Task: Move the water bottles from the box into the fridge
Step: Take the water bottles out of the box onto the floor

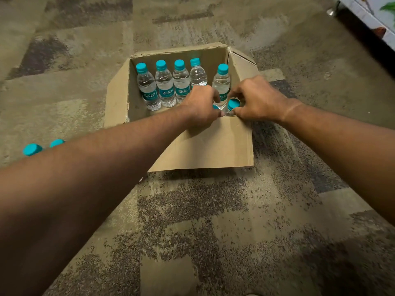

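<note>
Both hands reach into the box (205,144) — left hand (201,105) and right hand (256,99) each curl round an upright bottle's neck (232,104) directly beneath them, long axis vertical; remaining bottles (164,86) stand beyond the left hand.

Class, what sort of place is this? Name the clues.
Probably an office or shop floor: patterned carpet tiles, a box of water bottles on them, and a footed cabinet, maybe the fridge.
</note>
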{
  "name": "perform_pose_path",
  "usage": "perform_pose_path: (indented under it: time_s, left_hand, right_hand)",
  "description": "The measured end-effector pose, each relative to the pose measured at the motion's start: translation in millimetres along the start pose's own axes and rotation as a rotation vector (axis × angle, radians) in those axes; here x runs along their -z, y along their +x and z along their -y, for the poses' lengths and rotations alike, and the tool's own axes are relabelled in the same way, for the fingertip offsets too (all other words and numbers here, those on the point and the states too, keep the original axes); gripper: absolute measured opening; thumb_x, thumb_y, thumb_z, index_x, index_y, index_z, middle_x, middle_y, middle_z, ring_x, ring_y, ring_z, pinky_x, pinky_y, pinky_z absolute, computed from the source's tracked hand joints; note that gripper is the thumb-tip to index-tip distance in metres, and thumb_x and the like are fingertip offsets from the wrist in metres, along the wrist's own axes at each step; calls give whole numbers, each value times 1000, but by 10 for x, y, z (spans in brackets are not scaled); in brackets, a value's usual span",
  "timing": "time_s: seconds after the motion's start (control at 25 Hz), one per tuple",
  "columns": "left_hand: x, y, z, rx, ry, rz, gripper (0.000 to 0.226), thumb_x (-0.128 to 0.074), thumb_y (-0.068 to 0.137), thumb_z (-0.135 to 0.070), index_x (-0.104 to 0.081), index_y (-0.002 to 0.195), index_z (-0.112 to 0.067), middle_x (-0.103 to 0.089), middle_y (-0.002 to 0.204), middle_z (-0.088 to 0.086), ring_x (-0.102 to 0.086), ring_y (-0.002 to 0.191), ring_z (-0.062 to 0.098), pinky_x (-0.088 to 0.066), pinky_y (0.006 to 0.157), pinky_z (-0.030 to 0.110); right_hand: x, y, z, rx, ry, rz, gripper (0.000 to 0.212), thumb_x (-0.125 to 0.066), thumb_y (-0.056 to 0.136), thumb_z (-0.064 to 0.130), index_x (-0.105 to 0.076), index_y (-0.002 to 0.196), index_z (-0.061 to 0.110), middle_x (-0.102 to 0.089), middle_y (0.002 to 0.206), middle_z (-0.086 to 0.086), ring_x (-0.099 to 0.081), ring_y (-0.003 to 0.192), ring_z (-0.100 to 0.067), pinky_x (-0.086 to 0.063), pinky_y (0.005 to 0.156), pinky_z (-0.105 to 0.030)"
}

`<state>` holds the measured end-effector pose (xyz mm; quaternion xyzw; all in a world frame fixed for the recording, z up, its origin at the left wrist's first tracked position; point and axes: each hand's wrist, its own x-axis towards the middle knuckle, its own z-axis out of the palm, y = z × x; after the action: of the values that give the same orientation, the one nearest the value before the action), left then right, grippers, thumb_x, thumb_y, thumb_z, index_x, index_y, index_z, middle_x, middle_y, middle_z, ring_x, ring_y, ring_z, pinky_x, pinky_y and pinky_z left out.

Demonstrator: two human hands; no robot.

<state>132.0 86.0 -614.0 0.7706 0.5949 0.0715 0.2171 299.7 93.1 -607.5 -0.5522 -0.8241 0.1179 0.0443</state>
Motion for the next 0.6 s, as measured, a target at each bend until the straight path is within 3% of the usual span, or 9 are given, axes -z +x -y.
perform_pose_path:
  time_s: [0.08, 0.28, 0.6]
  left_hand:
    - [25, 43, 14, 48, -28, 22, 45, -76, 81, -31, -64, 121, -13, -65, 119, 4, -60, 107, 15, -51, 93, 28]
    - [57, 100, 17, 111, -62, 7, 29, -81, 76, -24, -71, 102, -13, -69, 103, 2, -63, 96, 13, -55, 85, 26]
    - [312, -98, 75, 144, -308, -296, 33, -91, 62, -25, -71, 85, -14, -69, 82, -1, -65, 79, 9, -58, 72, 24]
  right_hand:
    - [-16, 64, -3, -6, -5, 31, 46, -78, 77, 24, -65, 120, 13, -67, 116, -10, -64, 102, -24, -53, 96, -37]
    - [-43, 142, 4, -11, -15, 37, 40, -80, 75, 22, -68, 112, 16, -68, 112, -8, -63, 98, -22, -51, 89, -29]
    - [331, 35, 158, 42, 106, -109, 42, -82, 74, 19, -70, 112, 7, -73, 107, -8, -68, 92, -16, -53, 89, -25]
